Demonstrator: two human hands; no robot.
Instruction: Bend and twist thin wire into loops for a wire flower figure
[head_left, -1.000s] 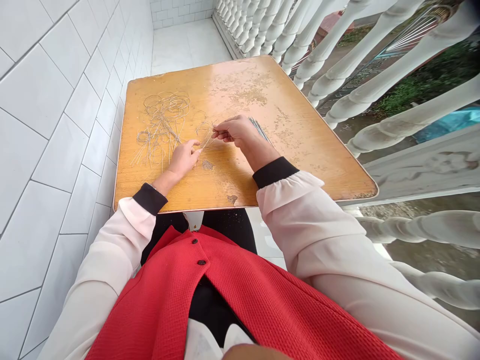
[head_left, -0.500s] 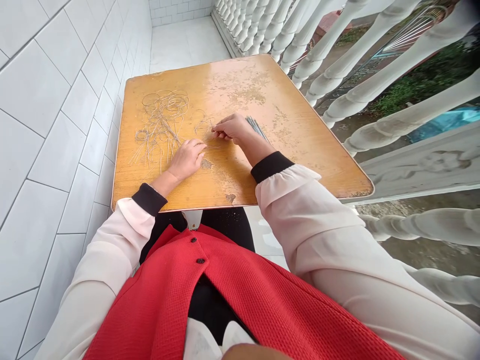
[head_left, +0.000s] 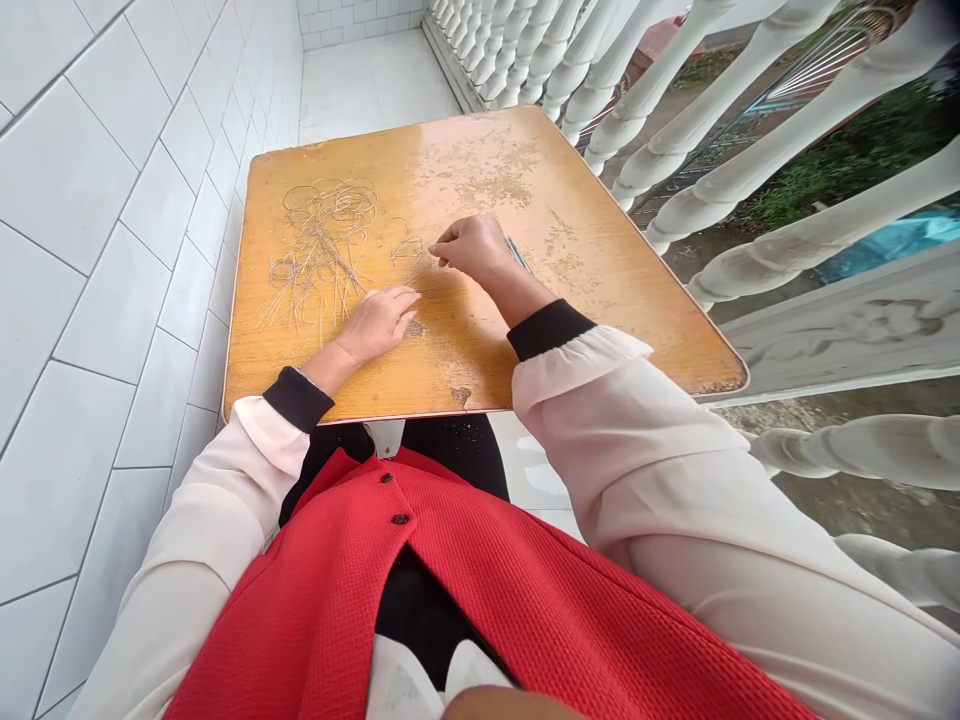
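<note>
My right hand (head_left: 476, 245) partly hides thin grey rods (head_left: 518, 255) on the worn yellow-brown wooden surface (head_left: 600, 300); a silvery wire tangle (head_left: 328, 246) lies at its left. Thin, crookedly bent wire (head_left: 407, 250) sits nearer its middle. My right fingers look nearly together, my left hand (head_left: 377, 322) loosely curled; whether either grips wire, I can't tell.

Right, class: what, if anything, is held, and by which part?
Can't tell: the right hand pinches beside thin wires, the left hand lies near them; any hold on one is unclear.

Wires (head_left: 324, 240) bar the table (head_left: 637, 315) at left, leaving passage rightward.
</note>
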